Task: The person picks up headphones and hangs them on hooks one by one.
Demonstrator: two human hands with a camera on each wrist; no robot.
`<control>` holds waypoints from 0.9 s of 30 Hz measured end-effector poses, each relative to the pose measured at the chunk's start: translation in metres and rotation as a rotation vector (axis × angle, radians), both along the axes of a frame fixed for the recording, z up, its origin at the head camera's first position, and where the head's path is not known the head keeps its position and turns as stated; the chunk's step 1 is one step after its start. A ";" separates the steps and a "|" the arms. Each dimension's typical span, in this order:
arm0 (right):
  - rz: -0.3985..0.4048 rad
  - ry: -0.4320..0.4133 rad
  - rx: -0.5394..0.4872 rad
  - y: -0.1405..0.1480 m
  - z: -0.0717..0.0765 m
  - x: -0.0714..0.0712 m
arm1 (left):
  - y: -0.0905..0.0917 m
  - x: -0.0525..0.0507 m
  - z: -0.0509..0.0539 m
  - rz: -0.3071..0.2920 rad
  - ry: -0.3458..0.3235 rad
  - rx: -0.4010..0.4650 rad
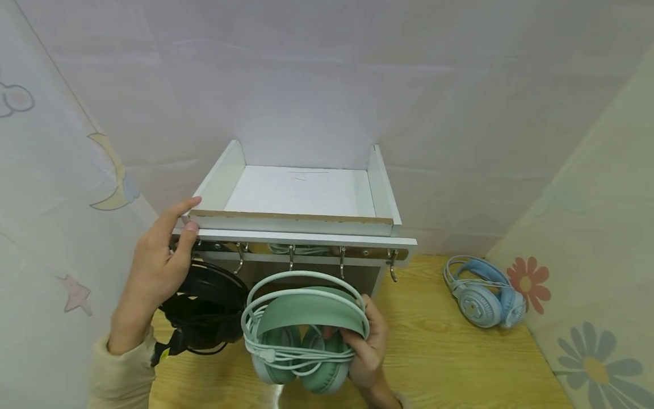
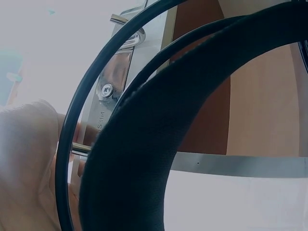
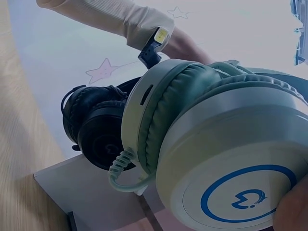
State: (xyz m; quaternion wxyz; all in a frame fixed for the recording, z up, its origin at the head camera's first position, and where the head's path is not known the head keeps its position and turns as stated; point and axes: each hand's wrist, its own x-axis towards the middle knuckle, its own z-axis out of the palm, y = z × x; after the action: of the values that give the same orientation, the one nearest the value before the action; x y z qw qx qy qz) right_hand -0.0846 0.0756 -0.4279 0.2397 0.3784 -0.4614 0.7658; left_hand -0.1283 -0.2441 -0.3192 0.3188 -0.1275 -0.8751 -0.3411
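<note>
My left hand (image 1: 160,258) grips the left front corner of the white shelf (image 1: 291,223), thumb at the front and a finger on top. Black headphones (image 1: 209,307) hang from the hook rail just below it; their band (image 2: 139,130) crosses the left wrist view. Green headphones (image 1: 306,309), their white cable wound around them, are in my right hand (image 1: 370,346), which holds them by the right side, in front of the metal hooks (image 1: 292,257) and below them. In the right wrist view a white ear cup (image 3: 231,159) is close, with fingertips at its edge.
Light blue headphones (image 1: 482,295) lie on the wooden table (image 1: 434,352) at the right. Several hooks line the rail under the shelf, the rightmost (image 1: 392,265) near its end. Patterned curtains (image 1: 598,272) stand on both sides, with a plain sheet behind.
</note>
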 end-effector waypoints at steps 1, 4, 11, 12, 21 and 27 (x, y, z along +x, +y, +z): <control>-0.001 -0.002 0.003 0.000 -0.001 0.000 | 0.000 0.000 0.000 -0.001 -0.001 0.000; -0.008 -0.007 0.012 -0.001 -0.004 -0.001 | 0.000 0.000 0.000 0.003 -0.004 -0.006; -0.009 -0.014 0.029 -0.004 -0.010 -0.005 | 0.000 0.000 0.000 0.008 0.000 -0.012; -0.012 -0.018 0.032 -0.005 -0.011 -0.006 | 0.000 0.000 0.000 0.007 0.001 -0.010; -0.045 -0.037 0.048 -0.005 -0.018 -0.010 | -0.001 -0.001 -0.002 0.000 0.010 0.000; -0.054 -0.044 0.062 -0.004 -0.024 -0.012 | -0.001 -0.001 -0.003 0.011 0.019 -0.014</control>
State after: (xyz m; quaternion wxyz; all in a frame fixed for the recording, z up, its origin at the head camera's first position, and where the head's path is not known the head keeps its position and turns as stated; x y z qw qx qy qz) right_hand -0.0961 0.0713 -0.4519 0.2386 0.3562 -0.5000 0.7525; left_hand -0.1293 -0.2448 -0.3222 0.3281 -0.1284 -0.8750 -0.3320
